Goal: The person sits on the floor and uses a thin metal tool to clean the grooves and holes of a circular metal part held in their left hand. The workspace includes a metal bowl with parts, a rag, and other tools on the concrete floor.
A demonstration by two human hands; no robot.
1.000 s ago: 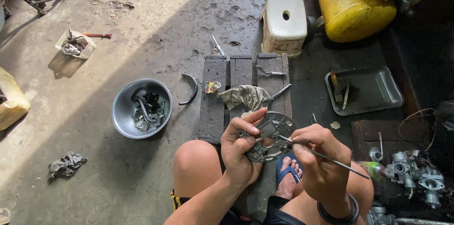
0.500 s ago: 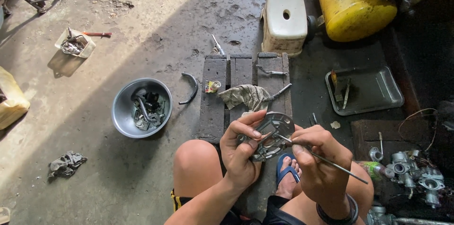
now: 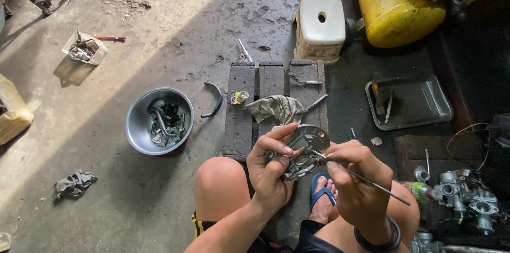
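My left hand (image 3: 270,170) grips a round grey metal plate (image 3: 307,146) with cut-outs, held tilted over my knees. In my right hand (image 3: 355,181) is a thin metal rod tool (image 3: 372,179), pinched like a pen, with its tip resting on the plate near the middle. Both hands are close together just in front of a dark wooden block (image 3: 249,107).
A grey bowl (image 3: 139,133) of metal parts sits on the concrete at the left. A dirty rag (image 3: 276,108) lies on the wooden block. A metal tray (image 3: 425,103), a white stool (image 3: 320,23), a yellow tank (image 3: 392,8) and carburettor parts (image 3: 467,200) are at the right.
The plate has tilted and shifted slightly up in my left hand, and the rod tip has moved with it. The rest of the scene is unchanged.
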